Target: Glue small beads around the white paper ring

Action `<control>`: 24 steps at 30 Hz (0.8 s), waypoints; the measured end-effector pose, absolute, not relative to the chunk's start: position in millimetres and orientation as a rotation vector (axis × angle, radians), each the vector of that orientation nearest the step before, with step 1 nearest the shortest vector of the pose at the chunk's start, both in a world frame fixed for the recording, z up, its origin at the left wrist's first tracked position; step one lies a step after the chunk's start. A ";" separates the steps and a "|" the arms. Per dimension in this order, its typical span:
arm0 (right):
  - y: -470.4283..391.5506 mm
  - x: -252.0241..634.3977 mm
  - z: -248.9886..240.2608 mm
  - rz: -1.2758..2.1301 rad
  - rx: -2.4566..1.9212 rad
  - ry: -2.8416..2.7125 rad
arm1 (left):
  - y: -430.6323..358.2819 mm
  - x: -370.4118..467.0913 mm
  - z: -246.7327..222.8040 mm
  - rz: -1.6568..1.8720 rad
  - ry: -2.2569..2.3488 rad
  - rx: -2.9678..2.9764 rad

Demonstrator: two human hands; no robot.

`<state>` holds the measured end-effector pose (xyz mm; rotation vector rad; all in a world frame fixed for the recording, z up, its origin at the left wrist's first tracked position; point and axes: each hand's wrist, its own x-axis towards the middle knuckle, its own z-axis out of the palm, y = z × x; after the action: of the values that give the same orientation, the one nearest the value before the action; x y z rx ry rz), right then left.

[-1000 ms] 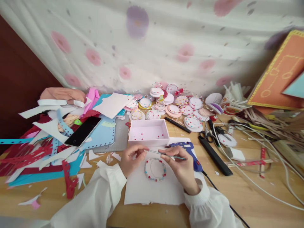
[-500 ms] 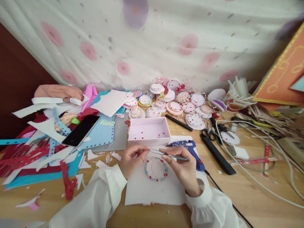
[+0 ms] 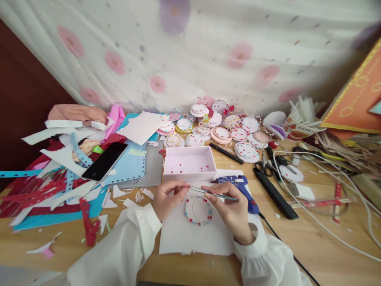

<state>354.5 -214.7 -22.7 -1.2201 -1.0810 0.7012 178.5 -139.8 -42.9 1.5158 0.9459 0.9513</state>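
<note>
The tweezers (image 3: 220, 195) are slim and straight, with a dull green-blue body and two thin, paler prongs that stand slightly apart. Their long axis runs nearly crosswise before the person, tilted a little, so the tips point left and slightly away while the rear end lies lower, over the right hand (image 3: 230, 208). They are held just above a white sheet (image 3: 208, 241), between the two hands. The right thumb and fingers are closed on the body in a pinch. The left hand (image 3: 166, 200) has its thumb and index finger drawn nearly together beside the tips; a red speck shows there, too small to tell whether it is gripped. Below the prongs, a thin ring dotted with red, blue and pale pieces (image 3: 199, 223) lies on the sheet. Beyond the hands stands an open pale pink box (image 3: 190, 176) with small red pieces inside, and a blue glue gun (image 3: 247, 193) lies just past the right hand. Farther back sit decorated paper discs (image 3: 220, 135), with a black-screened phone (image 3: 104, 162) on scraps to the left.
</note>
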 end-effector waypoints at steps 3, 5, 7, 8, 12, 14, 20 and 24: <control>-215.1 355.1 -22.9 0.709 -1.215 -1.090 | -140.3 179.3 -42.8 0.959 0.939 1.496; -215.4 355.2 -23.1 0.703 -1.221 -1.097 | -140.3 179.9 -42.6 0.959 0.939 1.486; -215.4 355.1 -23.1 0.686 -1.228 -1.105 | -140.0 180.2 -41.8 0.951 0.940 1.476; -215.4 355.0 -22.9 0.676 -1.230 -1.110 | -139.8 180.3 -41.2 0.944 0.943 1.466; -214.9 355.1 -22.3 0.665 -1.228 -1.122 | -139.4 180.4 -37.2 0.908 0.956 1.413; -214.7 355.4 -22.1 0.680 -1.225 -1.110 | -139.4 180.3 -35.6 0.889 0.950 1.396; -216.4 355.4 -21.7 0.692 -1.202 -1.089 | -139.0 180.0 -35.6 0.866 0.925 1.357; -217.2 355.1 -22.1 0.662 -1.174 -1.104 | -139.1 181.0 -35.0 0.887 0.917 1.331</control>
<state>355.1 -217.2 -22.1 -1.1736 -1.1036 0.6622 181.0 -139.1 -35.0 1.3312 0.9171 0.8867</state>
